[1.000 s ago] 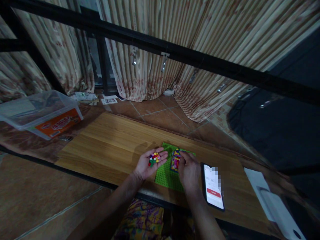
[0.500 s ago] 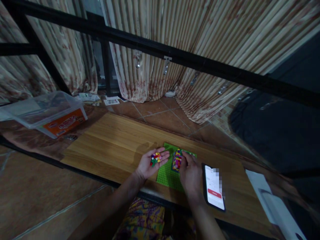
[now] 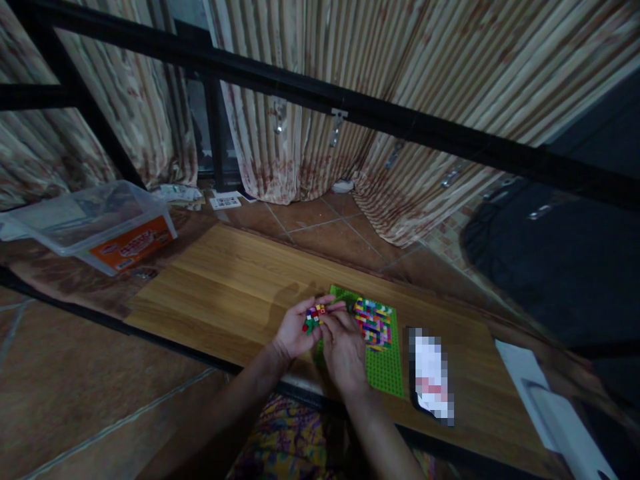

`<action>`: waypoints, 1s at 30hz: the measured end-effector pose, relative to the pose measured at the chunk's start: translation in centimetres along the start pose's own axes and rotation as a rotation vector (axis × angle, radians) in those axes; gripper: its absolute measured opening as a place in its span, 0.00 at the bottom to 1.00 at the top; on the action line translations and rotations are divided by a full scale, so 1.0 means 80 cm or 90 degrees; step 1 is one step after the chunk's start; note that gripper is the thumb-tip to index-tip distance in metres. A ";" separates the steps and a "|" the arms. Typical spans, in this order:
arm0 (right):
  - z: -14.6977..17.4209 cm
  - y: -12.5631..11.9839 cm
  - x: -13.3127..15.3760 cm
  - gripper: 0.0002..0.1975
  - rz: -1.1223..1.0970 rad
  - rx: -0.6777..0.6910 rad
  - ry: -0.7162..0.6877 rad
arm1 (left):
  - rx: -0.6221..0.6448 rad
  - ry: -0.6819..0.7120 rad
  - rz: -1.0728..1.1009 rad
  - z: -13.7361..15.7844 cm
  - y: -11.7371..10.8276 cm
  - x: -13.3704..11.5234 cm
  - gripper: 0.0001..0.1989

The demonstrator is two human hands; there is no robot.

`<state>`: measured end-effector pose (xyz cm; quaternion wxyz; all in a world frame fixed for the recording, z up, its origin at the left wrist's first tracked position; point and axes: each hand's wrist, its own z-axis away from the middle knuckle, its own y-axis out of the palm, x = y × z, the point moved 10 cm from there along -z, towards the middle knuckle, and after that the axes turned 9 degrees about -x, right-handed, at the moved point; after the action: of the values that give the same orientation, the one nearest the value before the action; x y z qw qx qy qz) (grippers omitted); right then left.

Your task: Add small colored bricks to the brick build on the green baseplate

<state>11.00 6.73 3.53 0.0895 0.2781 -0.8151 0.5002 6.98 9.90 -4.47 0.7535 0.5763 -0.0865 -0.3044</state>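
My left hand (image 3: 296, 331) is palm up, cupping a small heap of toy bricks (image 3: 314, 319) in red, green, yellow and white. Over its fingers comes my right hand (image 3: 345, 347), palm down, its bent fingertips at the edge of the heap; whether a brick is between them is hidden. Behind and below both hands lies a green baseplate (image 3: 385, 377), its left part mostly covered by them. A dense multicoloured patch of fitted bricks (image 3: 374, 323) fills its upper right area.
The wooden table (image 3: 225, 273) carries a phone (image 3: 433, 373) right of the baseplate. White papers or packaging (image 3: 530, 387) lie at the right end. A clear plastic box (image 3: 133, 243) with an orange label stands left. A black metal bar (image 3: 300, 80) crosses in front of the curtains.
My right hand has moved left, from the fitted bricks on the baseplate to the heap in my left palm. The brick patch is more exposed now. My left hand has barely moved.
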 end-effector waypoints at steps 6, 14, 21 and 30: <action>0.001 -0.003 -0.004 0.11 -0.009 -0.006 0.022 | 0.007 -0.003 -0.008 0.001 0.003 0.001 0.19; 0.005 -0.033 -0.019 0.10 -0.141 -0.054 0.118 | 0.009 -0.004 -0.010 0.000 0.000 0.001 0.17; 0.007 -0.070 -0.061 0.12 -0.128 -0.154 0.190 | -0.030 -0.007 0.004 0.000 -0.005 0.001 0.17; -0.007 -0.082 -0.112 0.18 0.048 -0.182 0.212 | -0.037 -0.006 -0.005 -0.001 -0.008 0.002 0.17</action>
<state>21.94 8.18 5.03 0.2425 0.1456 -0.8616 0.4216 6.90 9.76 -5.14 0.7681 0.5532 -0.0793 -0.3126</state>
